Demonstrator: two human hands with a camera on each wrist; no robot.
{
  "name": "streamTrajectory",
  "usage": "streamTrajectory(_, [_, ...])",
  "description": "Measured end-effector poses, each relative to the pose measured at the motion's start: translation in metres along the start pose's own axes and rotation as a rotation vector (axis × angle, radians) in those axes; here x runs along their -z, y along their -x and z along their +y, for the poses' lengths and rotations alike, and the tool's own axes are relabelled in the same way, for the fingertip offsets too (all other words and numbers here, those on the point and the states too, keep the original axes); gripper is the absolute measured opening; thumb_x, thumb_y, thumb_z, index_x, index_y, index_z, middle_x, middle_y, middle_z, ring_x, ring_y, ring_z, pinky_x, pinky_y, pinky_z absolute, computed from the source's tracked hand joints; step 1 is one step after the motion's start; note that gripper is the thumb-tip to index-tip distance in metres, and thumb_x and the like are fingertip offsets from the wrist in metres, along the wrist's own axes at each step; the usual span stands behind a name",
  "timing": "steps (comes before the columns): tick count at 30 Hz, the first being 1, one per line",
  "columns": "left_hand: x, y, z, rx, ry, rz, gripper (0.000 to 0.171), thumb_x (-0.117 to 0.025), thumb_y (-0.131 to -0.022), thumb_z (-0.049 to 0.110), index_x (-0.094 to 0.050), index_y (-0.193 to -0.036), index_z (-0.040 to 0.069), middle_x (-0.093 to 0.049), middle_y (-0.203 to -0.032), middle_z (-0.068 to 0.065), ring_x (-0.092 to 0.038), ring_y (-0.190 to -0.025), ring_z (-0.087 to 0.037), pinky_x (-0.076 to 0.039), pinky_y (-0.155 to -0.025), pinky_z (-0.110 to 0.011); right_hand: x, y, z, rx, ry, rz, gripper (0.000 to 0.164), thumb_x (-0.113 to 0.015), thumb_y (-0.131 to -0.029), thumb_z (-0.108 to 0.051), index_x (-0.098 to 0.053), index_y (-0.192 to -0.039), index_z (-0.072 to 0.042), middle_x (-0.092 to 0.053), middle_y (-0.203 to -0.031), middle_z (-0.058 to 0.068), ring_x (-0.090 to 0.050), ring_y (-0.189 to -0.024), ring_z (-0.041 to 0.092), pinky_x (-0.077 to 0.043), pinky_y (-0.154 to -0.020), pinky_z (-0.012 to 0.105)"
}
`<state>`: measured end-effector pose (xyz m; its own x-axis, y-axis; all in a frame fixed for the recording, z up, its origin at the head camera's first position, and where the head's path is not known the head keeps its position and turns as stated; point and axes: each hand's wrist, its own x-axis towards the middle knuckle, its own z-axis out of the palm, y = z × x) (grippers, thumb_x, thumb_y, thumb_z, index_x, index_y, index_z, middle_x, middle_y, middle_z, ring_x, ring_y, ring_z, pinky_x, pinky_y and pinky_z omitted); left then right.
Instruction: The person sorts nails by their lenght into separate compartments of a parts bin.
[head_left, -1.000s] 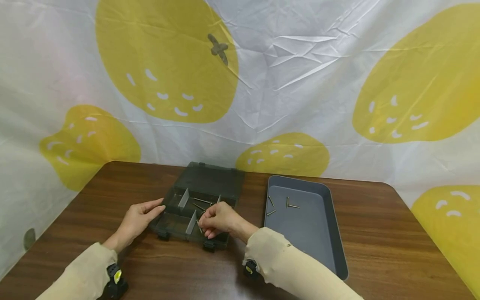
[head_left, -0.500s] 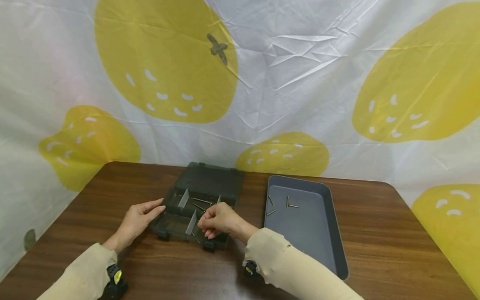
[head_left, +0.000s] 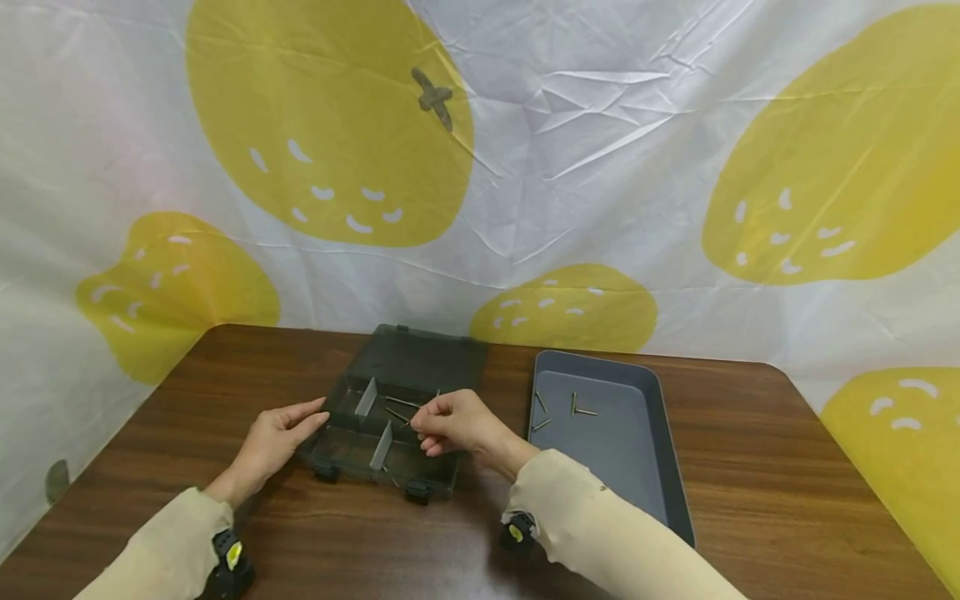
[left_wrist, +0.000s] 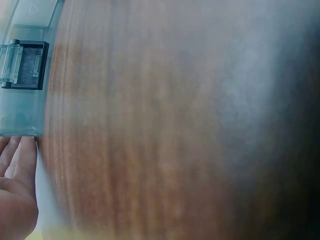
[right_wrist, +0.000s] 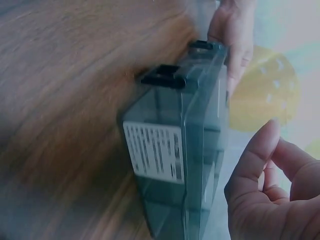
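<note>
A smoky translucent compartment box point(head_left: 330, 450) lies on the table with its lid point(head_left: 420, 358) swung back. My left hand point(head_left: 264, 446) touches its left side with fairly straight fingers and thumb; fingertips meet the end wall in the left wrist view. Over the right half hovers my right hand point(head_left: 461, 427), thumb and index tips together, other fingers curled. In the right wrist view nothing shows between those fingertips point(right_wrist: 272, 127). Several thin brass-coloured screws point(head_left: 397, 414) lie in the back compartment near the right hand. Another screw point(head_left: 388, 473) is in the front compartment, by a grey divider point(head_left: 381, 446).
To the right stands a shallow grey tray point(head_left: 671, 467) with several screws point(head_left: 585, 412) near its far left corner. Black latches point(head_left: 417, 492) stick out along the box's front. A lemon-print cloth point(head_left: 585, 192) hangs behind the wooden table point(head_left: 757, 467).
A screw at my right fingertips a second ago now lies in the front compartment. That hand has moved up and right, away from it. The left hand has stayed at the box's side.
</note>
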<state>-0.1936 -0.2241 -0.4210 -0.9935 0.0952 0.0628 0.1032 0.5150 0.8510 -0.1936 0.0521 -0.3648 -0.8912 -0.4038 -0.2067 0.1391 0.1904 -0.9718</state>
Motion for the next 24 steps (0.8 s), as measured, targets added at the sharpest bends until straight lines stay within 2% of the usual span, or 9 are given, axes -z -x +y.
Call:
streamTrajectory(10, [-0.001,0.001,0.001,-0.002,0.006,0.004,0.05,-0.056,-0.095,0.033,-0.052,-0.133,0.0,-0.051,-0.134,-0.021,-0.047,-0.125,-0.037,-0.043,-0.098,-0.05,0.036,0.014,0.002,0.02,-0.033,0.092,0.018,-0.058,-0.09,0.001,-0.059,-0.098,0.017,-0.056,-0.064,0.0,-0.056,-0.052,0.003,-0.05,-0.051,0.016])
streamTrajectory(19, [0.0,0.0,0.001,-0.017,0.007,0.006,0.05,-0.056,-0.095,0.032,-0.052,-0.133,-0.001,-0.05,-0.134,-0.021,-0.046,-0.125,-0.038,-0.043,-0.098,-0.05,0.08,0.03,0.01,-0.002,-0.037,0.168,0.021,-0.056,-0.093,-0.001,-0.057,-0.103,0.016,-0.059,-0.07,0.002,-0.058,-0.057,0.004,-0.051,-0.056,0.016])
streamTrajectory(24, [-0.001,0.001,0.001,-0.015,0.007,0.002,0.05,-0.056,-0.095,0.032,-0.052,-0.133,-0.001,-0.05,-0.134,-0.021,-0.046,-0.125,-0.038,-0.043,-0.098,-0.05,0.105,0.038,0.016,-0.009,-0.035,0.215,0.025,-0.052,-0.094,0.0,-0.054,-0.109,0.02,-0.059,-0.07,0.0,-0.059,-0.058,0.003,-0.052,-0.056,0.016])
